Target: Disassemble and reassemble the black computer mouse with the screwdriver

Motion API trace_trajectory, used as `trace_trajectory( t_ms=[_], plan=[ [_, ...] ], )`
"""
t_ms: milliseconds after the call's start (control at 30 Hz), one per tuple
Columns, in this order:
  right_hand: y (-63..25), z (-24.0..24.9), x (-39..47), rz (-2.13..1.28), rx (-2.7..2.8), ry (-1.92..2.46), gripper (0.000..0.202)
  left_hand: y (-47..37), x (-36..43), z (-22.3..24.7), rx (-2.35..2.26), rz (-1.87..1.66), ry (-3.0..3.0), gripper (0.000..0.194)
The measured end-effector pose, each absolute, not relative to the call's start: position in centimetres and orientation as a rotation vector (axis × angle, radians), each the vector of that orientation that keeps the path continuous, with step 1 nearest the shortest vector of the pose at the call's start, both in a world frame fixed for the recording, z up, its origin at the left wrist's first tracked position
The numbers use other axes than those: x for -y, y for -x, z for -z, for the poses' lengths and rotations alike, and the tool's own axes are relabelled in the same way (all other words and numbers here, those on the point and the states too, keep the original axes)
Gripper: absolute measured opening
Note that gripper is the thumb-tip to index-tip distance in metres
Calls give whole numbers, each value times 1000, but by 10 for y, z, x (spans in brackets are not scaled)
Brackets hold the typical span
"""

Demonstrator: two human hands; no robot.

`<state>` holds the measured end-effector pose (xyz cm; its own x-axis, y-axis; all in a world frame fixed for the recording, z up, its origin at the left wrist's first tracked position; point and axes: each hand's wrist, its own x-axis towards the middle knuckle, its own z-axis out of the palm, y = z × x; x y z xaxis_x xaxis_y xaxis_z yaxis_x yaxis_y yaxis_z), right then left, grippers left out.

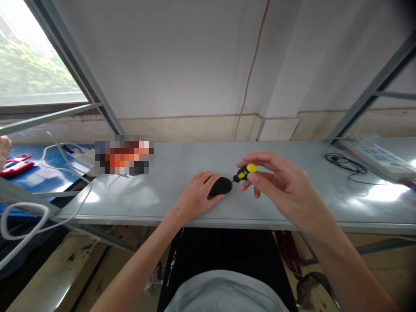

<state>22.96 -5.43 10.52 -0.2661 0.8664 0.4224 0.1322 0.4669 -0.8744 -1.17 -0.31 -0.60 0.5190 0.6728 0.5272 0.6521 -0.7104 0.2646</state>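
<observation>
On the grey tabletop (175,158), my left hand (193,197) is closed around a black computer mouse (221,186), with the fingers over its far side and the thumb along its near side. A stubby screwdriver (243,173) with a black and yellow handle is pinched between the thumb and fingers of my right hand (282,184). Its short shaft points left and meets the right end of the mouse. Whether the tip sits in a screw is too small to tell.
A coiled black cable (346,164) and a white power strip (377,156) lie at the right. A blurred-out orange and black item (126,158) is at the left, near white cords (82,199). Another person's hand (4,149) shows at the far left, near a red object (17,167).
</observation>
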Motion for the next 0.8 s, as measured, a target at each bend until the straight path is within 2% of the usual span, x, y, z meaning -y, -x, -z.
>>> trace_trajectory(
  t_ms=[800],
  plan=[
    [-229, -108, 54, -858, 1733, 898, 26, 11, 4, 2, -1181, -955, -2725, 50]
  ],
)
